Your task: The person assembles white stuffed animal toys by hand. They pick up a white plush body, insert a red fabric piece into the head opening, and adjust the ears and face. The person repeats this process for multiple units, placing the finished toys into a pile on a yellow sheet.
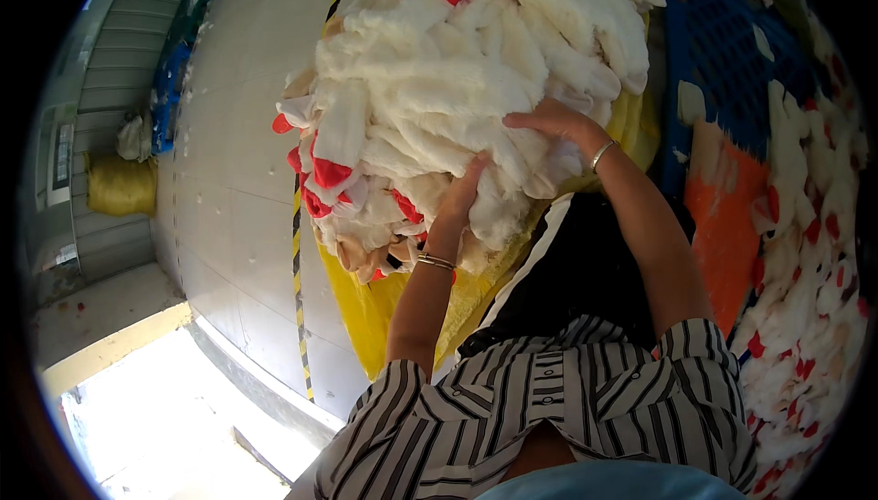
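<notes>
A big heap of white plush pieces [430, 61] with red and beige parts lies in front of me on a yellow plastic sheet [366, 308]. My left hand [468, 187] is closed at the near side of the heap, its fingers partly sunk in the fluff of a white plush piece [498, 212]. Farther right, my right hand [553, 122] grips the white plush at the heap's right side, thumb and fingers pointing left. Pile hides the fingertips of both hands. Red parts [329, 173] stick out along the heap's left edge.
A blue plastic crate [732, 33] stands at the right, beside an orange panel [722, 216]. More white and red plush pieces [805, 317] fill the far right. Black-and-yellow tape [297, 271] runs along the grey floor [238, 134]. A yellow bundle [122, 184] sits by the left wall.
</notes>
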`<state>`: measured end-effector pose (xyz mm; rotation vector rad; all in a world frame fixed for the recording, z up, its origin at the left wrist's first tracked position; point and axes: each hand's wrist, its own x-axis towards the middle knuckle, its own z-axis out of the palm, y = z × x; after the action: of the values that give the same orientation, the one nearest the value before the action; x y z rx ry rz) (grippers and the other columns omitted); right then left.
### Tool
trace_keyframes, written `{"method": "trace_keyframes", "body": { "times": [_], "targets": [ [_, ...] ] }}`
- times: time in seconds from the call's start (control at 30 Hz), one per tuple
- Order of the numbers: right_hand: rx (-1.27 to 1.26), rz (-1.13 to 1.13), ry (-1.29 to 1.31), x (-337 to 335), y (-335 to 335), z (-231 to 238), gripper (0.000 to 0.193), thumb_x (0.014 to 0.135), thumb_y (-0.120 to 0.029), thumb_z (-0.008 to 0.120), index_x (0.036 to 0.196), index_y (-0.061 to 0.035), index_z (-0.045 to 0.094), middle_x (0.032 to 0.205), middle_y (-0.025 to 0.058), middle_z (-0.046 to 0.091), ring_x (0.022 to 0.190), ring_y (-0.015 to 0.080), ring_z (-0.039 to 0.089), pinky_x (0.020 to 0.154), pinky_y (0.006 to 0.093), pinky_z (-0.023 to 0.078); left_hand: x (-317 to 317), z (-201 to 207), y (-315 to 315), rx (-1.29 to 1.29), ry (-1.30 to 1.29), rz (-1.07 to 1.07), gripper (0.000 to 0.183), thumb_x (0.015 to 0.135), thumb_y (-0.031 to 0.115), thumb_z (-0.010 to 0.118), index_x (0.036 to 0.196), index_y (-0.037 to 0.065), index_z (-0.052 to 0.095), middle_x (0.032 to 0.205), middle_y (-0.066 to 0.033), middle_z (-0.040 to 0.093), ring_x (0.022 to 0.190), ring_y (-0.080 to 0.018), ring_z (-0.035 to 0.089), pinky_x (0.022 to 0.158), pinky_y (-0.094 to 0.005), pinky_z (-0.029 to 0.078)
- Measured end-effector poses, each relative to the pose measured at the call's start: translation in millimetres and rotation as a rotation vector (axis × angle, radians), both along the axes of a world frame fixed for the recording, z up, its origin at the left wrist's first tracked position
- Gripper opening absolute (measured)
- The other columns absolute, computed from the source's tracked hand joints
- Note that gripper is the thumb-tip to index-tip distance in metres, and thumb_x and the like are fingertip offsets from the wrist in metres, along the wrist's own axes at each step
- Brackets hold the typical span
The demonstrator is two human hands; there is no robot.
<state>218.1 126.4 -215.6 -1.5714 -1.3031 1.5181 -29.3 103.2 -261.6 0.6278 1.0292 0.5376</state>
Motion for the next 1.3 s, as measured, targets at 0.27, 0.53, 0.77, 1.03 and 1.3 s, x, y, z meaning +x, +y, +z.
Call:
{"method": "trace_keyframes", "body": {
  "times": [0.27, 0.53, 0.77, 1.03, 1.3],
  "targets": [
    [-0.11, -0.064, 0.069, -0.5, -10.0, -21.1, 0.086, 0.07, -0.044, 0.084, 0.137, -0.0009, 0.051, 0.128, 0.0111, 0.061, 0.114, 0.0219, 0.058, 0.099, 0.0326, 0.044, -5.3, -19.4, 0.2, 0.301, 0.26, 0.031, 0.063, 0.095, 0.043, 0.06, 0.138, -0.001, 0.046, 0.128, -0.0115, 0.058, 0.112, -0.0237, 0.06, 0.094, -0.0341, 0.051],
    [0.068, -0.087, 0.406, -38.6, 8.0, 63.8, 0.067, 0.079, -0.031, 0.079, 0.127, 0.0096, 0.055, 0.119, 0.0143, 0.065, 0.097, 0.0179, 0.064, 0.084, 0.0296, 0.052, -7.1, -25.6, 65.3, 0.114, -0.466, 0.237, 0.051, 0.096, 0.034, 0.055, 0.135, 0.001, 0.049, 0.124, -0.0155, 0.059, 0.109, -0.0286, 0.06, 0.092, -0.0406, 0.053],
    [0.336, 0.117, 0.003, -59.6, 4.1, 236.5, 0.063, 0.073, -0.037, 0.082, 0.114, 0.0084, 0.066, 0.108, 0.0164, 0.069, 0.098, 0.0184, 0.066, 0.085, 0.0265, 0.051, -32.4, 84.0, 82.0, 0.487, -0.328, 0.3, 0.048, 0.097, 0.033, 0.054, 0.131, -0.001, 0.051, 0.122, -0.0154, 0.061, 0.107, -0.027, 0.06, 0.092, -0.0375, 0.051],
    [0.285, 0.327, -0.242, 6.1, -129.2, 231.1, 0.06, 0.08, -0.036, 0.075, 0.121, 0.0058, 0.062, 0.116, 0.0174, 0.066, 0.103, 0.0196, 0.064, 0.089, 0.0271, 0.05, 72.1, 99.9, -125.9, 0.969, -0.171, -0.917, 0.045, 0.098, 0.032, 0.053, 0.128, -0.002, 0.054, 0.118, -0.015, 0.063, 0.104, -0.0252, 0.06, 0.091, -0.0344, 0.049],
    [-0.086, 0.121, -0.269, 95.3, -284.7, 87.0, 0.059, 0.085, -0.038, 0.069, 0.125, 0.0038, 0.059, 0.121, 0.0173, 0.063, 0.106, 0.0212, 0.063, 0.092, 0.0283, 0.049, 68.4, 104.9, -247.0, 0.695, -0.416, -1.717, 0.043, 0.098, 0.031, 0.052, 0.124, -0.003, 0.056, 0.114, -0.0146, 0.066, 0.1, -0.0234, 0.061, 0.089, -0.0313, 0.048]
  ]
}}
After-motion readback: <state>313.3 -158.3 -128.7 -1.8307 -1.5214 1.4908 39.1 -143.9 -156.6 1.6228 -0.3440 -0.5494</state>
